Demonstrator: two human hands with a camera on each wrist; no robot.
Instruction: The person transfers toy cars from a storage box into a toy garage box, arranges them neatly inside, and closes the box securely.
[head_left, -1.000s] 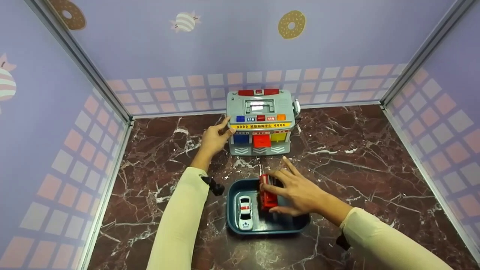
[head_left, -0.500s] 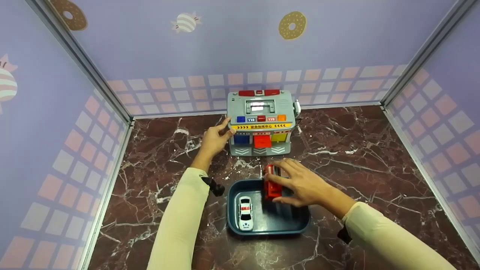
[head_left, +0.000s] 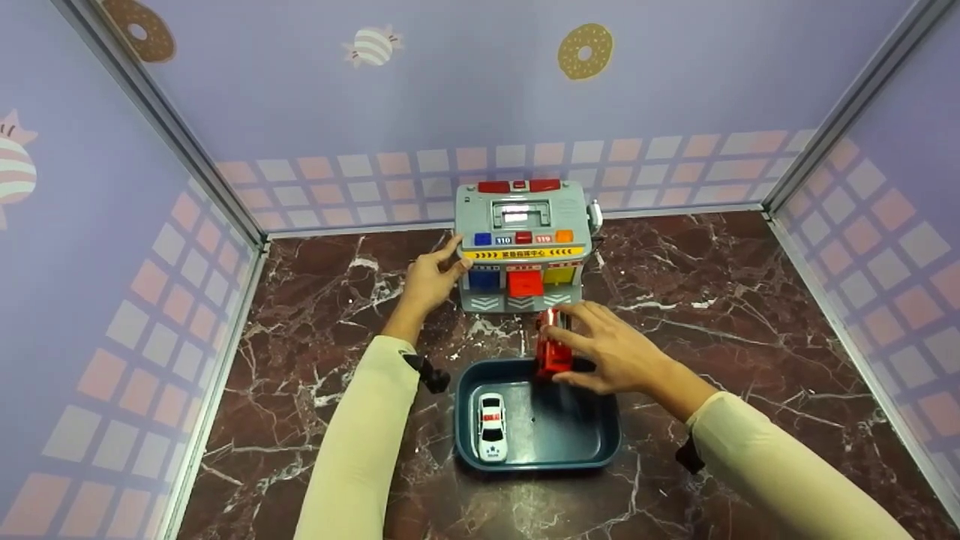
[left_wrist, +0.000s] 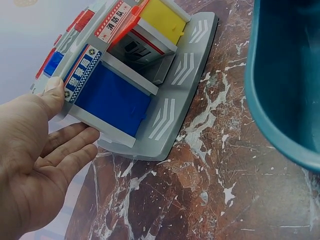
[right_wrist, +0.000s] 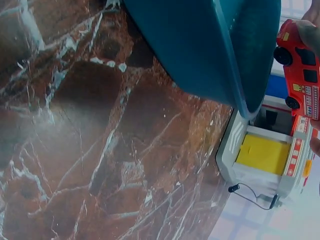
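A red toy fire truck is pinched in my right hand, above the far edge of the dark teal tray; the right wrist view shows the truck side-on, beside the tray. At the left end of the grey toy station, my left hand has thumb and fingers on its side. The left wrist view shows that hand with its thumb on the corner by the blue door. The middle door, red, is raised; the blue and yellow doors are down.
A white toy police car lies in the left part of the tray. Behind the station stands a lilac wall, with more walls at both sides. A thin dark cord hangs at the station's right end.
My right hand has lifted the red truck out of the tray's middle and carried it forward, toward the station. My left hand has stayed at the station's left side.
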